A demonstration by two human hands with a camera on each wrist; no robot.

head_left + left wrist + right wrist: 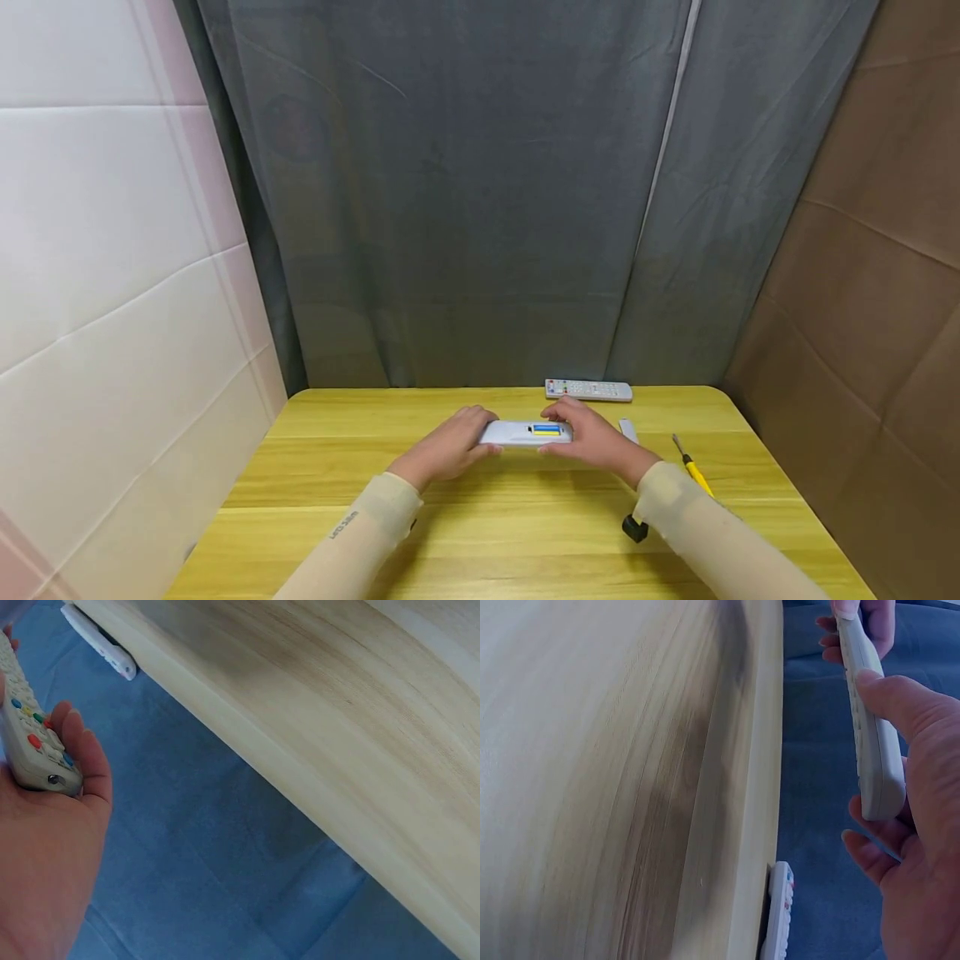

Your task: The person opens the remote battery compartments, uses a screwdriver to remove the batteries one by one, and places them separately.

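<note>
Both hands hold a white remote level just above the yellow wooden table, back side up. Its battery bay is open and shows a blue and yellow battery. My left hand grips the remote's left end; in the left wrist view the coloured buttons of the remote face the palm of that hand. My right hand grips the right end, and the right wrist view shows the thumb and fingers of this hand pinching the remote by its edges.
A second white remote lies at the table's far edge, buttons up. A small grey cover piece lies right of my right hand. A yellow-handled screwdriver and a small black object lie nearby. A grey curtain hangs behind.
</note>
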